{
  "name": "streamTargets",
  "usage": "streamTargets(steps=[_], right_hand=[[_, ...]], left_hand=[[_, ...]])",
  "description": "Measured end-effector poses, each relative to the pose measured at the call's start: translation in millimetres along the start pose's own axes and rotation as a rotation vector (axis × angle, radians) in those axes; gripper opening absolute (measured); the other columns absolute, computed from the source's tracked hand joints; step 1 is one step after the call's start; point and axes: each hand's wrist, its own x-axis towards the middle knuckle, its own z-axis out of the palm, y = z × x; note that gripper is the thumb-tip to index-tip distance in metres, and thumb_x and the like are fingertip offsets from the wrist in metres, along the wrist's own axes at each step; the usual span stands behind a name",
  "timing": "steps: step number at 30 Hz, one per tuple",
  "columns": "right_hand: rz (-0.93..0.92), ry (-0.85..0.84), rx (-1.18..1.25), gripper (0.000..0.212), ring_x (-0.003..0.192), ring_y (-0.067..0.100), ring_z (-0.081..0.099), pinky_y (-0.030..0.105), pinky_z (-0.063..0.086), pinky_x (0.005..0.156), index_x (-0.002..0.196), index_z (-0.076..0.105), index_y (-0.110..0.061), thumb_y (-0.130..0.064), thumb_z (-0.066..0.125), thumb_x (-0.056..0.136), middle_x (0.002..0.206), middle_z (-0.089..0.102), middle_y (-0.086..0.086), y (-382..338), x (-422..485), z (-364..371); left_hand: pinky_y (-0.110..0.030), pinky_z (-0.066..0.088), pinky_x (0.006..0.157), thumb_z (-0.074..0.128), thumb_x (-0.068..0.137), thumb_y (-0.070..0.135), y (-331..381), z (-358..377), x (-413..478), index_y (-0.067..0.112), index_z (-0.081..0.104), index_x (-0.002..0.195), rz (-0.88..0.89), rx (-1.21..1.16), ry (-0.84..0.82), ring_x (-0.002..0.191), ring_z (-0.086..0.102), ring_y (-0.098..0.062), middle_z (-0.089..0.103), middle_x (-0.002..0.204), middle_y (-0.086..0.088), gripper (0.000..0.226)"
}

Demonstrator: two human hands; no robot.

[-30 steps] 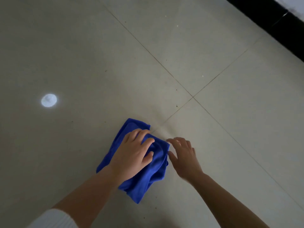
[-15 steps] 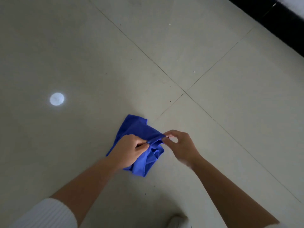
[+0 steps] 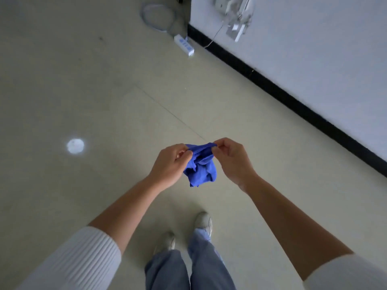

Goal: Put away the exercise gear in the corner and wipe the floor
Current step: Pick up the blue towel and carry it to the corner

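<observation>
A crumpled blue cloth (image 3: 200,168) hangs in the air in front of me, well above the beige tiled floor (image 3: 100,97). My left hand (image 3: 170,163) pinches its upper left edge between thumb and fingers. My right hand (image 3: 232,159) pinches the upper right edge. The rest of the cloth dangles between the two hands. A racket (image 3: 158,16) lies on the floor at the far top, near the wall corner.
A white power strip (image 3: 184,44) with a coiled cable lies by the black baseboard (image 3: 282,91), which runs diagonally along the white wall (image 3: 314,49). A wall socket with plugs (image 3: 235,15) is at top right. My feet (image 3: 204,221) stand below the hands.
The cloth was pressed on the floor under my left hand; both hands pinched it and lifted it off the floor. I have stood up, so the wall and my feet are in view.
</observation>
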Motion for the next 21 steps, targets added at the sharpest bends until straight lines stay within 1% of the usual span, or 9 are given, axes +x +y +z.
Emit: streamTargets(steps=[2,5,7,9,11,13,16,18,21], right_hand=[[-0.012,0.079,0.014,0.015,0.068,0.009,0.055,0.014,0.042,0.059,0.086,0.064,-0.018,-0.009,0.052,0.090,0.080,0.065,-0.002,-42,-45,-26],[-0.035,0.149,0.030,0.020,0.062,0.004,0.054,0.014,0.043,0.061,0.080,0.064,-0.021,-0.006,0.053,0.090,0.071,0.064,-0.007,-85,-115,-57],[-0.059,0.189,0.017,0.019,0.062,0.006,0.055,0.021,0.046,0.067,0.080,0.064,-0.017,-0.005,0.053,0.090,0.069,0.064,-0.005,-105,-156,-77],[-0.064,0.228,-0.036,0.015,0.065,0.014,0.056,0.033,0.047,0.071,0.081,0.062,-0.013,-0.006,0.052,0.091,0.072,0.063,0.002,-119,-192,-97],[-0.064,0.271,-0.179,0.015,0.069,0.020,0.054,0.033,0.045,0.070,0.080,0.057,-0.014,-0.012,0.049,0.093,0.075,0.059,0.005,-127,-226,-119],[-0.067,0.328,-0.362,0.015,0.075,0.022,0.054,0.031,0.043,0.067,0.083,0.055,-0.017,-0.018,0.046,0.094,0.079,0.059,0.003,-133,-262,-142],[-0.076,0.445,-0.472,0.013,0.076,0.019,0.053,0.027,0.041,0.063,0.087,0.059,-0.017,-0.022,0.049,0.094,0.085,0.061,0.003,-140,-319,-179],[-0.074,0.529,-0.573,0.015,0.077,0.020,0.052,0.029,0.042,0.066,0.091,0.059,-0.013,-0.023,0.048,0.094,0.086,0.060,0.003,-139,-354,-205],[-0.022,0.640,-0.691,0.017,0.085,0.023,0.054,0.034,0.046,0.072,0.093,0.058,-0.012,-0.020,0.043,0.095,0.092,0.060,0.003,-122,-400,-251]], left_hand=[[-0.018,0.030,0.051,0.054,0.088,0.028,56,-16,-32,0.019,0.048,0.066,0.047,0.017,-0.073,0.051,0.040,-0.005,0.045,0.056,0.010,0.025],[-0.015,0.032,0.052,0.065,0.083,0.031,117,-32,-80,0.028,0.046,0.064,0.169,0.086,-0.197,0.050,0.044,0.001,0.049,0.054,0.015,0.028],[-0.016,0.032,0.054,0.066,0.082,0.024,148,-41,-99,0.023,0.049,0.067,0.259,0.156,-0.194,0.051,0.044,-0.001,0.050,0.056,0.012,0.023],[-0.015,0.034,0.053,0.065,0.079,0.020,184,-52,-109,0.017,0.054,0.071,0.339,0.233,-0.134,0.053,0.046,-0.003,0.053,0.058,0.009,0.014],[-0.016,0.038,0.055,0.067,0.076,0.019,226,-57,-120,0.015,0.061,0.071,0.421,0.277,-0.132,0.057,0.053,-0.005,0.059,0.061,0.007,0.008],[-0.019,0.044,0.058,0.070,0.075,0.018,270,-57,-135,0.015,0.067,0.074,0.509,0.285,-0.192,0.065,0.060,-0.007,0.066,0.067,0.006,0.004],[-0.020,0.048,0.065,0.070,0.079,0.016,327,-42,-156,0.015,0.069,0.081,0.602,0.252,-0.295,0.074,0.064,-0.008,0.070,0.077,0.004,0.003],[-0.025,0.052,0.071,0.066,0.083,0.015,359,-23,-169,0.017,0.067,0.086,0.619,0.207,-0.372,0.079,0.066,-0.011,0.071,0.083,0.002,0.004],[-0.026,0.049,0.062,0.058,0.089,0.019,406,22,-196,0.021,0.064,0.091,0.682,0.220,-0.501,0.075,0.065,-0.013,0.070,0.089,0.000,0.006]])
